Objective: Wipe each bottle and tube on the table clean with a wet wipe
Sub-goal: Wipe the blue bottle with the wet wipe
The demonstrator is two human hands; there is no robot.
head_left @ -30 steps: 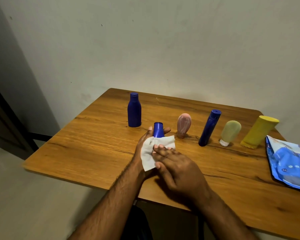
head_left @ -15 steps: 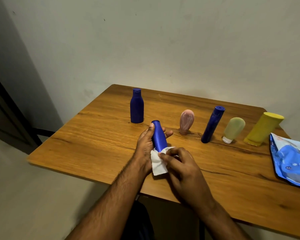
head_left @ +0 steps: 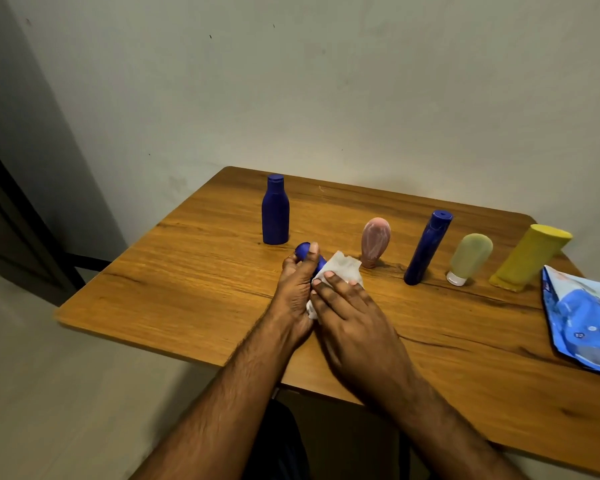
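My left hand (head_left: 297,289) grips a small blue bottle (head_left: 305,251) just above the wooden table (head_left: 194,285), thumb on its top. My right hand (head_left: 347,317) presses a white wet wipe (head_left: 343,268) around the bottle's lower part, which the wipe and both hands hide. Standing in a row behind are a blue bottle (head_left: 275,211), a pink tube (head_left: 375,241), a tall slim blue bottle (head_left: 427,247), a pale green tube (head_left: 470,258) and a yellow tube (head_left: 529,258).
A blue pack of wipes (head_left: 584,317) lies at the table's right edge. A pale wall rises right behind the table. A dark door frame (head_left: 11,230) stands to the left.
The wipe has moved up from the bottle's base and now covers most of its body. My right hand slid forward with it. The left hand keeps its hold.
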